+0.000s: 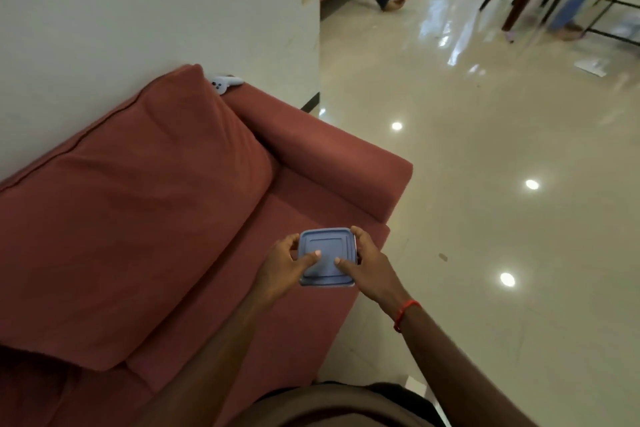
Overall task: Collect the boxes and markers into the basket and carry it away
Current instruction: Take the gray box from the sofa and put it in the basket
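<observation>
Held a blue-lidded box [327, 256] over the right front corner of the red sofa [194, 253] seat. Curled the left hand [280, 265] round its left edge and the right hand [372, 269] round its right edge, both thumbs pressed on the lid. Wore a red thread [405, 314] on the right wrist. Pictured at the sofa's back corner: a white controller [223, 82].

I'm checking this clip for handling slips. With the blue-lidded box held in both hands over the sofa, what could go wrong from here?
1. The left hand and right hand hold the blue-lidded box at its sides, thumbs on the lid; it could slip onto the sofa edge or the glossy floor.
2. No basket is in view, so the person may have to turn and search while carrying it.
</observation>
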`<state>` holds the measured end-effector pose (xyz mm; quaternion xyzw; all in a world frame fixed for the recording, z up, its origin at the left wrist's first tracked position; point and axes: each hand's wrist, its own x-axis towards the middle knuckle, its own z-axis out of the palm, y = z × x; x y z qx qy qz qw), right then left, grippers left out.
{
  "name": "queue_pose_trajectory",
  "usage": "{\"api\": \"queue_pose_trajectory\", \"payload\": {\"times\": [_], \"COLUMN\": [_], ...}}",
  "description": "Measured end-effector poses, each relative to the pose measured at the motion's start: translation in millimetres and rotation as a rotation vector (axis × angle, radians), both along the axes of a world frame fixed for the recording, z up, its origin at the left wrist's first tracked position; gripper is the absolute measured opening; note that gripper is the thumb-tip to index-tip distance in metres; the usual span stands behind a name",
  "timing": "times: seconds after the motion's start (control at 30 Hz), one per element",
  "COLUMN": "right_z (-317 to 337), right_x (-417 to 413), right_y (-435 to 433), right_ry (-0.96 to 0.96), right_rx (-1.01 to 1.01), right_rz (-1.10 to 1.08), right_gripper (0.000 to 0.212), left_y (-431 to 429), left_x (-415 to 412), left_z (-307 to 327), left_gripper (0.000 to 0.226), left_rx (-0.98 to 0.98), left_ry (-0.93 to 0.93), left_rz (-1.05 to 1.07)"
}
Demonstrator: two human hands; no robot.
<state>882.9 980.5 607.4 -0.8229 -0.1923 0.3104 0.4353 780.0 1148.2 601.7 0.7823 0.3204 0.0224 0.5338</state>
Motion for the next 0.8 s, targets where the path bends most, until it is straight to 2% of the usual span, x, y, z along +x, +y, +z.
{"api": "queue_pose_trajectory", "payload": {"times": [0.13, 0.3, 0.47, 0.63, 0.8], "right_z": [10.4, 19.7, 11.9, 3.4, 1.0], "right_x": [4.3, -3.4, -22.7, -45.5, -72.6], "right_y": [-48.3, -120.1, -188.8, -241.2, -280.0], "right_ry": [-0.031, -0.106, -0.217, -0.211, -0.222], "right_rx": [0.028, 0.003, -0.186, -0.289, -0.341], "right_rz": [-0.092, -0.236, -0.285, -0.382, -0.532], "right_gripper": [0.058, 0.06, 0.068, 0.075, 0.075], "left_y": [-35.7, -98.9, -169.6, -227.1, -266.0], "left_x": [22.1, 41.9, 54.9, 56.1, 56.2], "left_z": [5.1, 10.9, 16.9, 21.7, 25.5], "left_gripper": [0.043, 0.07, 0.059, 0.063, 0.076], "left_rx": [0.085, 0.13, 0.18, 0.385, 0.463], "left_ry": [0.005, -0.007, -0.029, 0.015, 0.059], "left_rz": [-0.145, -0.297, -0.529, -0.766, -1.019]}}
